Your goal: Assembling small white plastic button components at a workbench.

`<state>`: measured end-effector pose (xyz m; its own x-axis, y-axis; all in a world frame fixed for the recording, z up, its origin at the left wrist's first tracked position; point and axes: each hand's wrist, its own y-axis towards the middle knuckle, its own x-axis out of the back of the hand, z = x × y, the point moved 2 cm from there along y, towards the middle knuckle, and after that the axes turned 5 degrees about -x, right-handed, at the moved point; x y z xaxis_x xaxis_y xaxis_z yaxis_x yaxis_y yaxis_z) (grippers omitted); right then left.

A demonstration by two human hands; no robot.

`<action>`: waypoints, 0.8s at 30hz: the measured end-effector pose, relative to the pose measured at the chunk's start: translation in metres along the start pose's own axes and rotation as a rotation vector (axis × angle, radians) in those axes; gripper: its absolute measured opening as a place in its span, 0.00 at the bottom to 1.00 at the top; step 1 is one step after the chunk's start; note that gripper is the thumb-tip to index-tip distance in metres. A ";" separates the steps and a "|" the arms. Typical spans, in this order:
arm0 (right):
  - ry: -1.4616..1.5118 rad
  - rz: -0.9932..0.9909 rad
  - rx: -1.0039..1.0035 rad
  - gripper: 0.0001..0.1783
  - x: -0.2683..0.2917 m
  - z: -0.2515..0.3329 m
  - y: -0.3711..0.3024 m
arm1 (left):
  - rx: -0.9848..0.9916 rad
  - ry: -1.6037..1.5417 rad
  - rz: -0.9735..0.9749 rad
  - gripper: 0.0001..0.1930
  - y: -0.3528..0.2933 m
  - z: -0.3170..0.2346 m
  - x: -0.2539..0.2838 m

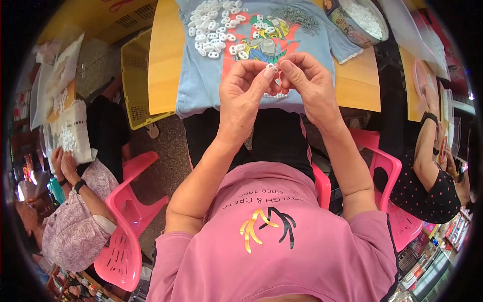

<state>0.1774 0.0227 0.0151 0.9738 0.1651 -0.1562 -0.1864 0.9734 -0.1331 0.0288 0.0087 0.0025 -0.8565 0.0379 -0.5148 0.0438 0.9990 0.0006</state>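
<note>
My left hand [243,95] pinches a small white plastic piece with two holes [271,66] between thumb and fingers, above the near part of a blue-grey T-shirt [201,88] spread on the table. My right hand [313,86] meets it from the other side, its thumb and fingertips closed beside the piece. Whatever those right fingertips hold is too small to make out. Beyond my left hand lies a pile of white oval two-holed pieces [207,31]. Farther right, several white pieces with dark centres [261,24] lie near a heap of small dark metal parts [298,19].
A round tin [371,35] full of white pieces stands at the far right of the yellow table [356,83]. A yellow plastic crate [135,95] is left of it. Other people work at tables on both sides, near pink chairs [126,221].
</note>
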 end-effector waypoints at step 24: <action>0.175 0.007 -0.018 0.10 -0.019 -0.002 -0.009 | -0.122 0.064 -0.014 0.07 -0.015 -0.014 -0.001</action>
<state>0.1598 0.0107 0.0175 0.9352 0.1403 -0.3252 -0.1970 0.9691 -0.1484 0.0217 -0.0056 0.0148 -0.8879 0.0216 -0.4595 -0.0274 0.9946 0.0998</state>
